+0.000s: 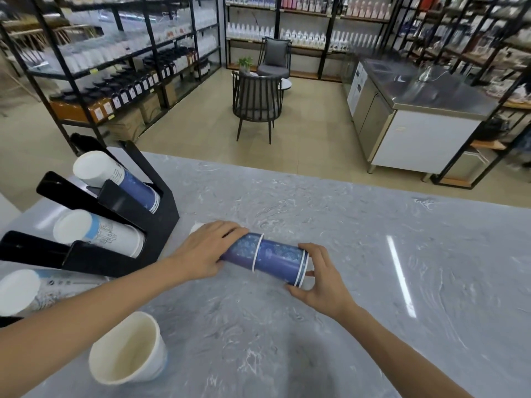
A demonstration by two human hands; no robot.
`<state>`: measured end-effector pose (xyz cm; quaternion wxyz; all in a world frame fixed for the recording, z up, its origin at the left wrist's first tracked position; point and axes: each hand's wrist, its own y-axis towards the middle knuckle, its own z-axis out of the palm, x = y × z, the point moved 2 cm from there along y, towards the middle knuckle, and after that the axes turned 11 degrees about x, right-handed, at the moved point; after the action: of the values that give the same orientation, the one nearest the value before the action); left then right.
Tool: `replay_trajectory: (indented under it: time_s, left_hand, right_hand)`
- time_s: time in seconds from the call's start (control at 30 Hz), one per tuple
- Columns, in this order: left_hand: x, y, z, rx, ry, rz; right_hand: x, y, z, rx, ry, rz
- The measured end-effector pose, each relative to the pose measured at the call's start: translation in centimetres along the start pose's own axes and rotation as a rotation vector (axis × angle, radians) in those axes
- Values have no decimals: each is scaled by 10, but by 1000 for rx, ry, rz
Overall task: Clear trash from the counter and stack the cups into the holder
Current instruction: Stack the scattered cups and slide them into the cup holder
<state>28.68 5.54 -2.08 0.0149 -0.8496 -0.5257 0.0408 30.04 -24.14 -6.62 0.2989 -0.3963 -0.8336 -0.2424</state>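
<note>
A stack of nested dark blue paper cups (265,258) lies on its side on the grey marble counter (344,254). My left hand (205,251) grips the stack's narrow end. Around its wide rim end, my right hand (319,275) is closed. A black slanted cup holder (126,225) stands at the left; its slots hold a blue cup stack (120,182), a white-and-blue cup stack (97,235) and a pale cup stack (28,291). A single white cup (128,349) stands upright near the front edge.
Beyond the counter's far edge is a shop floor with dark chairs (257,101), a steel-topped cabinet (413,110) at the right and shelves of bottles (115,58) along the walls.
</note>
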Motion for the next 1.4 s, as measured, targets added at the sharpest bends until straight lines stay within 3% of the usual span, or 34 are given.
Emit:
replay_trajectory:
  time_s: [0.3, 0.5, 0.7, 1.03, 1.4]
  left_hand:
    - [-38, 6, -16, -40, -82, 87]
    - [-43, -2, -24, -122, -437, 56]
    - [-48, -6, -18, -107, -551, 49]
    - [-39, -16, 6, -87, -757, -23]
    - [-25, -34, 26, 100, -674, -75]
  right_hand:
    - [28, 16, 1, 51, -2, -36]
    - [15, 16, 4, 65, 214, 78]
    - [18, 21, 4, 102, 136, 106]
    - [44, 23, 4, 174, 58, -40]
    - [44, 9, 30, 264, 44, -3]
